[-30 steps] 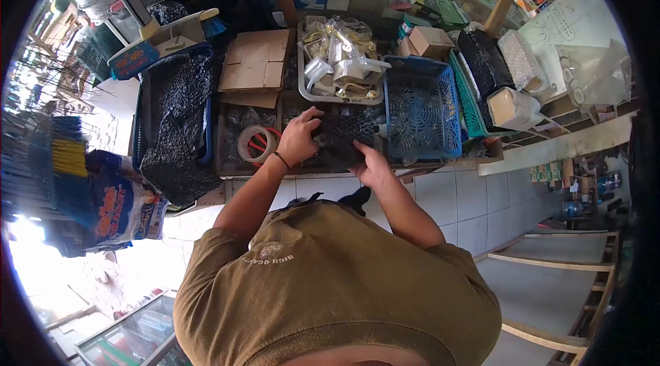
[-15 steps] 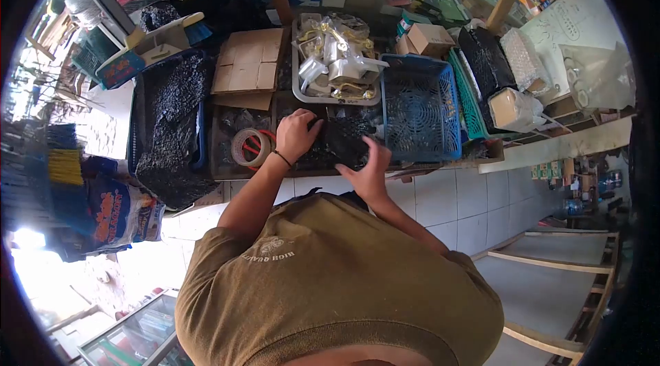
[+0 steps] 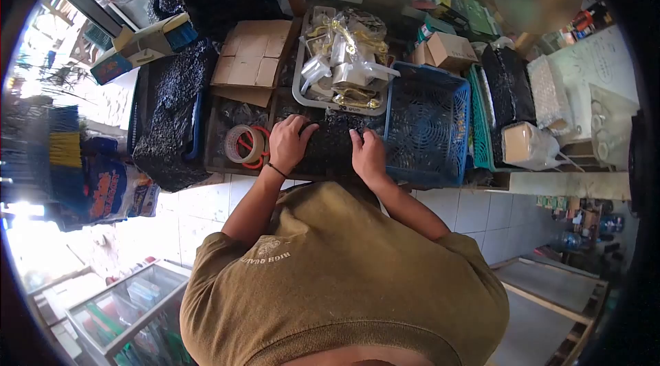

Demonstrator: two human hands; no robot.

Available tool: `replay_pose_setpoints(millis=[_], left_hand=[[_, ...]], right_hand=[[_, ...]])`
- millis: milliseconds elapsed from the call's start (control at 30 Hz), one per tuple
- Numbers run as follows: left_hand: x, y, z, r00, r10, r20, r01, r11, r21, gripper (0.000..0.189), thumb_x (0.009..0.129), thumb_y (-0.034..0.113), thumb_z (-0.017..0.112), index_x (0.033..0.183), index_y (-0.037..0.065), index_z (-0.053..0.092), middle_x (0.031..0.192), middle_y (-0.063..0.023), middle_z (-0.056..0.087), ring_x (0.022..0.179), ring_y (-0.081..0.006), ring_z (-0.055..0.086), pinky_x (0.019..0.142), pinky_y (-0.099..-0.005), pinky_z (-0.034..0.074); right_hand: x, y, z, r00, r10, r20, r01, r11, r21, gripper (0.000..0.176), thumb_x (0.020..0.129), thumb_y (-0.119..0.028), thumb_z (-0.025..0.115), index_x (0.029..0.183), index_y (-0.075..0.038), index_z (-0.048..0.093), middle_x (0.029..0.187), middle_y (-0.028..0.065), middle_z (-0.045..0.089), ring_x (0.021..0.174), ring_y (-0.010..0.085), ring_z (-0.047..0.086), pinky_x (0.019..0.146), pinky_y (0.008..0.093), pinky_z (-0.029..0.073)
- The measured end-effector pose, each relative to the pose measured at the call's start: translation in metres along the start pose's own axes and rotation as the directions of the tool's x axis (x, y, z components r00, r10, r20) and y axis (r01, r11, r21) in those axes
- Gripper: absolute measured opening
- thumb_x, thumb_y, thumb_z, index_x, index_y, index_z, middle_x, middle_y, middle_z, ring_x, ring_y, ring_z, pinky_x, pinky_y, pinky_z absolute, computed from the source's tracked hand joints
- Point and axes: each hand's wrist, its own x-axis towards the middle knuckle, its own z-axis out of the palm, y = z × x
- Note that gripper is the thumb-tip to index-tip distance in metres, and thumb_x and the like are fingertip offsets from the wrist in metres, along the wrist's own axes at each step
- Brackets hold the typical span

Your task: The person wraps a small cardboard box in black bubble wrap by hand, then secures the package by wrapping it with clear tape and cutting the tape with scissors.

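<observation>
A package in black bubble wrap [image 3: 328, 142] lies at the near edge of the counter, between my two hands. My left hand [image 3: 289, 141], with a dark band at the wrist, has its fingers closed on the package's left end. At the right end my right hand [image 3: 369, 154] grips it, thumb and fingers close together. Left of my left hand are a roll of tape [image 3: 238, 145] and a red ring-shaped item [image 3: 260, 149]. Beyond the package stands a light tray [image 3: 299, 84] of metal fittings in plastic bags.
A blue basket [image 3: 465, 129] is at the right, beside a green basket [image 3: 479, 118] with wrapped packages. Flat cardboard [image 3: 249, 63] lies beyond the tape. At the left, black bubble wrap [image 3: 168, 101] fills another basket. An open carton [image 3: 148, 48] sits behind it.
My right hand has come down and closed onto the package; it was raised with thumb and fingers apart. My left hand stays at the left end. The view has shifted slightly.
</observation>
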Motion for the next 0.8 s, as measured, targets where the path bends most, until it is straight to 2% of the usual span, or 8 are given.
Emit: replay_pose_setpoints(millis=[133,200,300,467,567,667,767,800], left_hand=[[0.001,0.005,-0.001,0.997,-0.075,0.007,0.076,0.997,-0.027,0.021,0.082,0.025,0.066,0.081,0.004,0.063,0.084,-0.0109,0.063,0.076,-0.0318,0.061,0.067,-0.0401,0.047],[0.004,0.007,-0.005,0.992,-0.117,0.038,0.117,0.993,-0.01,0.021,0.082,0.025,0.066,0.081,0.004,0.063,0.084,-0.0107,0.063,0.076,-0.0318,0.061,0.067,-0.0399,0.048],[0.006,0.011,-0.001,0.978,-0.198,0.058,0.197,0.98,0.026,0.019,0.081,0.024,0.066,0.082,0.005,0.064,0.084,-0.0104,0.063,0.077,-0.0316,0.062,0.067,-0.0393,0.048],[0.002,0.01,0.009,0.97,-0.24,-0.035,0.242,0.968,0.072,0.017,0.081,0.023,0.067,0.083,0.006,0.065,0.084,-0.01,0.063,0.079,-0.0312,0.062,0.067,-0.0381,0.049],[-0.004,0.009,0.012,0.965,-0.257,-0.05,0.257,0.966,-0.013,0.016,0.078,0.017,0.069,0.085,0.004,0.064,0.086,-0.0109,0.064,0.082,-0.0294,0.062,0.071,-0.0366,0.048],[-0.01,0.012,0.013,0.955,-0.284,-0.083,0.278,0.957,-0.084,0.014,0.077,0.013,0.069,0.084,0.002,0.063,0.086,-0.0117,0.063,0.084,-0.0298,0.062,0.074,-0.0351,0.048],[-0.011,0.011,0.014,0.957,-0.273,-0.097,0.267,0.961,-0.072,0.014,0.078,0.015,0.069,0.083,0.003,0.063,0.087,-0.0116,0.063,0.082,-0.0306,0.062,0.07,-0.0369,0.049],[-0.01,0.01,0.015,0.961,-0.254,-0.11,0.243,0.964,-0.105,0.014,0.078,0.016,0.068,0.082,0.004,0.062,0.086,-0.0112,0.063,0.081,-0.0312,0.062,0.069,-0.0378,0.048]], right_hand=[[0.015,-0.001,-0.008,0.994,-0.033,0.103,0.029,0.999,0.042,0.03,0.091,-0.026,0.055,0.081,0.002,0.051,0.077,0.0239,0.057,0.077,0.0434,0.056,0.066,0.0499,0.045],[0.02,-0.002,-0.012,0.982,0.03,0.186,-0.037,0.999,0.035,0.033,0.09,-0.03,0.056,0.078,-0.001,0.049,0.071,0.0247,0.057,0.072,0.0457,0.056,0.063,0.0531,0.044],[0.027,0.008,-0.004,0.982,-0.023,0.185,0.016,0.999,0.035,0.034,0.09,-0.034,0.056,0.078,-0.003,0.05,0.068,0.0254,0.058,0.069,0.0472,0.056,0.061,0.0548,0.043],[0.035,0.02,0.004,0.964,-0.019,0.265,-0.024,0.987,0.159,0.036,0.089,-0.036,0.056,0.08,-0.001,0.05,0.072,0.0276,0.059,0.072,0.0479,0.056,0.062,0.0547,0.043],[0.034,0.023,0.002,0.953,-0.019,0.303,-0.049,0.975,0.218,0.038,0.088,-0.037,0.058,0.083,0.0,0.051,0.075,0.0287,0.059,0.076,0.0491,0.056,0.066,0.0554,0.043],[0.032,0.019,-0.008,0.955,-0.026,0.296,-0.061,0.958,0.279,0.039,0.087,-0.038,0.06,0.083,0.0,0.052,0.077,0.0284,0.06,0.078,0.0493,0.056,0.067,0.0539,0.044],[0.029,0.022,-0.017,0.915,0.03,0.403,-0.152,0.95,0.273,0.043,0.083,-0.04,0.065,0.091,0.002,0.054,0.081,0.0283,0.061,0.083,0.0467,0.058,0.07,0.0502,0.046],[0.027,0.025,-0.018,0.922,-0.005,0.388,-0.102,0.962,0.255,0.043,0.082,-0.038,0.066,0.092,0.002,0.055,0.08,0.025,0.062,0.081,0.0427,0.059,0.069,0.0463,0.046]])
